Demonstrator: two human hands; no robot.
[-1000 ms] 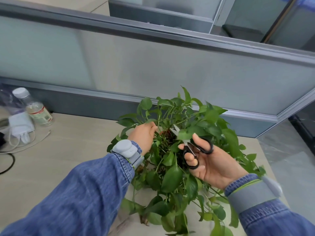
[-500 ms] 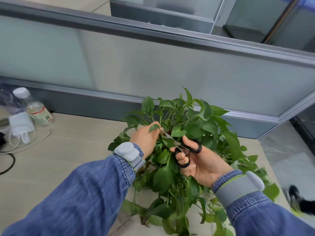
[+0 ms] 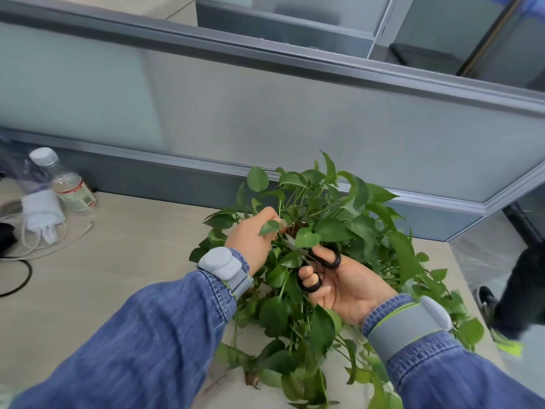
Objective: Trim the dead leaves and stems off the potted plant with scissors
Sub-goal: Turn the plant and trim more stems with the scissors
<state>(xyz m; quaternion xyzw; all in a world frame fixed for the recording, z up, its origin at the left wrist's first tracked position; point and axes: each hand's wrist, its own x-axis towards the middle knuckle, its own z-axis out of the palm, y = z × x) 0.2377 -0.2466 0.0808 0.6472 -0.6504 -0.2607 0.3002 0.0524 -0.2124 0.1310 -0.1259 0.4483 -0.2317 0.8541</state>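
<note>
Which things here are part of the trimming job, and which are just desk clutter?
In use: plant, scissors, left hand, right hand.
Lying about: bottle, white charger with cable, black cord.

Dense leaves crowd both hands.

We have a single view, a wide-angle camera worn on the person's head, looking forward and down over both denim sleeves at the desk. It sits close above the potted plant, which fills the lower middle, and faces the grey partition behind the desk. With only this one view, no second camera overlaps it.
</note>
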